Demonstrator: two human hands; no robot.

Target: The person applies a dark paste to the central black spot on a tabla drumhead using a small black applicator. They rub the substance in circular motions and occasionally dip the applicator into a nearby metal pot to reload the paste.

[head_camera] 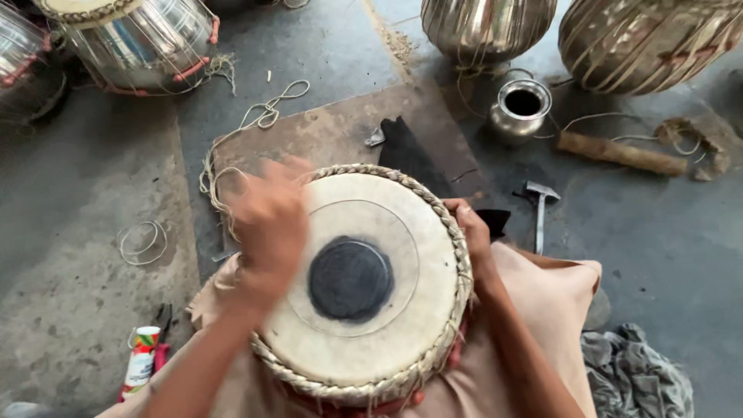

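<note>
We steady the drum (364, 282) in our lap, right hand (470, 232) clasping its braided rim so it cannot turn; left hand (267, 224), blurred, hovers above the skin, grip unclear.

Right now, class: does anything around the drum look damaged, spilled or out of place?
Nothing looks damaged or spilled. The drum sits level on a cloth. The left hand is motion-blurred over the skin; the right hand grips the rim. Loose cord and a hammer lie scattered on the floor.

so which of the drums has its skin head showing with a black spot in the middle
The drum between the hands, on the lap; its pale head carries a dark round patch. The metal drums at the top show only shiny bodies.
</note>
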